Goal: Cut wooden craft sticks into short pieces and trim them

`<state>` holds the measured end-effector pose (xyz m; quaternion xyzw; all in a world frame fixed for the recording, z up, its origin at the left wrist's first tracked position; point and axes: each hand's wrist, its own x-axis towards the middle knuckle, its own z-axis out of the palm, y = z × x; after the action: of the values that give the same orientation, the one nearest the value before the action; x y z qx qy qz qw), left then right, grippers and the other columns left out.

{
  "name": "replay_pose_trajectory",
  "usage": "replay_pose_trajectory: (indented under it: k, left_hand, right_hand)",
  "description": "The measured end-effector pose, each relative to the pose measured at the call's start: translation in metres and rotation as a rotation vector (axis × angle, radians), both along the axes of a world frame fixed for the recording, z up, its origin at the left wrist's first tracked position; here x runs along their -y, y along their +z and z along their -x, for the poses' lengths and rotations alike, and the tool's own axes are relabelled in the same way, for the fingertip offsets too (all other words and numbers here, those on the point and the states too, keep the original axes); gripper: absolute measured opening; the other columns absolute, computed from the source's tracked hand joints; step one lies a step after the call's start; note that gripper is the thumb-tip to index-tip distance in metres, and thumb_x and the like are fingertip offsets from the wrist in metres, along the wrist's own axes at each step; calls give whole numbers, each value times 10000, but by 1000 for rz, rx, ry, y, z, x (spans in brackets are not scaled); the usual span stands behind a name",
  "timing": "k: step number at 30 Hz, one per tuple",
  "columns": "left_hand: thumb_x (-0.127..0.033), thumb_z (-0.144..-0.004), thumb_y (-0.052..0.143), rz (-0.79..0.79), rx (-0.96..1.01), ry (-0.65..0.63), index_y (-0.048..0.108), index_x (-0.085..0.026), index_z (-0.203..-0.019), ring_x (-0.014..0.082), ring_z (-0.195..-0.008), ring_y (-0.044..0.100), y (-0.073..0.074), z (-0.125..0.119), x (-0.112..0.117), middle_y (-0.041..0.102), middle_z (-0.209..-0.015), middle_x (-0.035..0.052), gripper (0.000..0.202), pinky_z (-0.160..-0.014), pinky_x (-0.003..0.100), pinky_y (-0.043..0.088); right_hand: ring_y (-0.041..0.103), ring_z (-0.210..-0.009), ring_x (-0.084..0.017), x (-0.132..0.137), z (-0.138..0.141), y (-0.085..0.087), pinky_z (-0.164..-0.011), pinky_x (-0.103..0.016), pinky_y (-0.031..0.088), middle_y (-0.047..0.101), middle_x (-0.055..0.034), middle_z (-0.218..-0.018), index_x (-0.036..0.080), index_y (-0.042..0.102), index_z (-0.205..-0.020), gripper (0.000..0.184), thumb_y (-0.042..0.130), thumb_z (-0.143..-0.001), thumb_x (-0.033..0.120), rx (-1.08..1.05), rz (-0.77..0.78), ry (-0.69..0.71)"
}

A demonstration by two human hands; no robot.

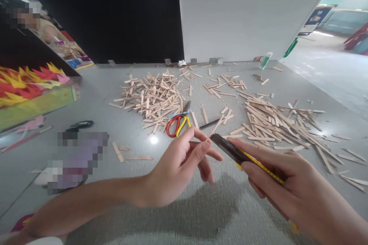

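Observation:
My left hand (178, 164) pinches a thin wooden stick (216, 125) between thumb and fingers, holding it up over the grey table. My right hand (290, 183) grips a yellow and black utility knife (240, 155), its dark tip right beside the lower end of the stick. Both hands hover near the front middle of the table, above their own shadow.
Piles of wooden sticks (152, 97) (276, 122) lie scattered across the grey table (120, 134). Red and yellow scissors (178, 122) and a black pen (211, 123) lie just beyond my hands. Colourful paper craft (28, 84) sits at the left. Another person is at the far left.

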<state>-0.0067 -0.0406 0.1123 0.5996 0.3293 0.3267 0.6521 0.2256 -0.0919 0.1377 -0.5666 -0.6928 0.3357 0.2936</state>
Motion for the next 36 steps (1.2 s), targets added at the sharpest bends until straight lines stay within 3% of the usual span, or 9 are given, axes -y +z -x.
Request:
replay_pose_trajectory:
  k: [5,14,19,24,30,36]
  left_hand:
    - [-469,-1143,499,-123,-106,115,638,-160,-1024,81,-522,598,0,-2,4,753,-880,46,359,-501,208,475]
    - [-447,-1144,461,-114,-42,106,578,-179,-956,70,-464,454,2,0,7,578,-662,-40,348,-441,185,347]
    - [-439,-1143,457,-95,-33,106,566,-186,-933,68,-458,414,1,-1,6,545,-637,-52,347,-417,175,317]
    - [-323,-1137,456,-342,-140,176,596,-178,-888,66,-450,428,-2,-2,6,543,-596,-60,320,-421,176,333]
    - [-177,-1095,475,-734,-251,254,573,-187,-844,65,-461,490,-6,-2,5,531,-587,-77,270,-497,187,388]
    - [-172,-1096,465,-792,-287,240,576,-184,-845,64,-432,450,-8,-1,1,496,-566,-91,274,-477,199,357]
  right_hand:
    - [462,-409,-125,1,3,0,-342,-190,368,579,24,-506,230,784,-1389,477,579,-991,396,19,-59,-17]
    - [500,-415,-118,16,7,-16,-359,-175,395,591,32,-516,240,735,-1460,481,570,-1064,458,18,-83,-104]
    - [451,-407,-105,16,8,-19,-359,-168,370,546,50,-513,228,730,-1465,461,560,-1084,424,140,-217,-62]
    - [376,-355,-78,19,6,-22,-334,-153,319,528,78,-495,230,732,-1462,421,566,-1092,340,278,-418,-7]
    - [469,-385,-79,27,8,-29,-434,-161,448,604,83,-588,264,638,-1551,450,560,-1108,259,312,-566,-4]
    - [550,-438,-89,25,6,-37,-464,-207,461,674,65,-673,253,559,-1611,486,560,-1125,249,374,-618,21]
